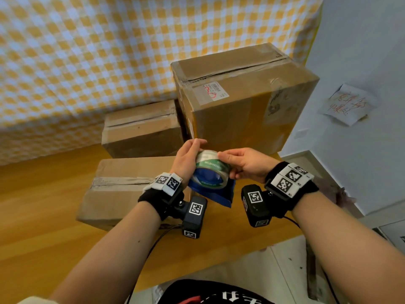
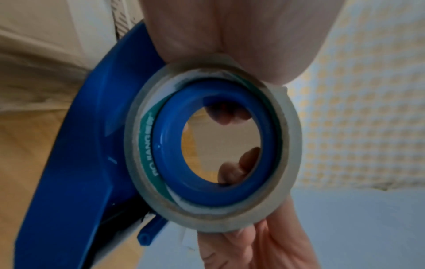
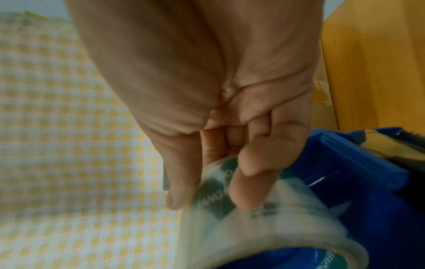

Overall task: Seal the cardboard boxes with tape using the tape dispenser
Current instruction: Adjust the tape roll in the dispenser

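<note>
Both hands grip the tape dispenser (image 1: 210, 185), left hand (image 1: 186, 161) cupping its slick, light tape roll (image 1: 208, 161), right hand (image 1: 245, 163) apparently pinching the tape end, best gripped by the rigid blue frame.

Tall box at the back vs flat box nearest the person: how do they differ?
The tall box stands much higher than the flat box, which lies low on the wooden surface. The tall box carries a white label with red marks; the flat box shows none from the head view. The flat box lies partly behind the left hand and wrist; the tall box is nearly all in view. Both are brown cardboard with tape along the top seam.
</note>
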